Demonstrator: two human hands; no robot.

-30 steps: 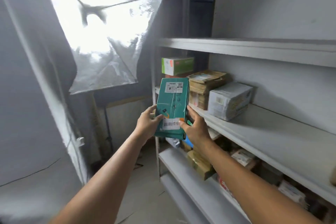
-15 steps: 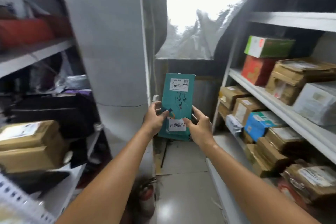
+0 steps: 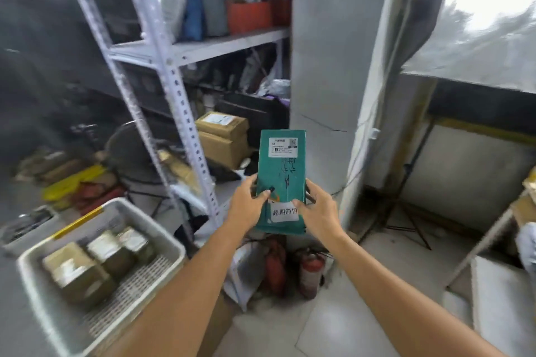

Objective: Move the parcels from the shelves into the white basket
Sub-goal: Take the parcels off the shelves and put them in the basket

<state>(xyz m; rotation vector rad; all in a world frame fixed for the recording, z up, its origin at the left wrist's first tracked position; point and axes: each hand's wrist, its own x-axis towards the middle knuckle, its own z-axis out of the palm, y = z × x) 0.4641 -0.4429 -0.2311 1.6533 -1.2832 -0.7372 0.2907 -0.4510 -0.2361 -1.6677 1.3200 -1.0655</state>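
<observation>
We hold the green parcel (image 3: pixel 280 180) up with our left hand (image 3: pixel 249 206) and right hand (image 3: pixel 317 211), fingers curled round its sides. The white basket (image 3: pixel 37 278) sits down left, with brown boxes (image 3: pixel 95 264) inside.

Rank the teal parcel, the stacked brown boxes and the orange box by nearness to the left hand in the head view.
1. teal parcel: gripped by the left hand at its left edge.
2. stacked brown boxes: just beyond, on the lower shelf.
3. orange box: high on the upper shelf.
</observation>
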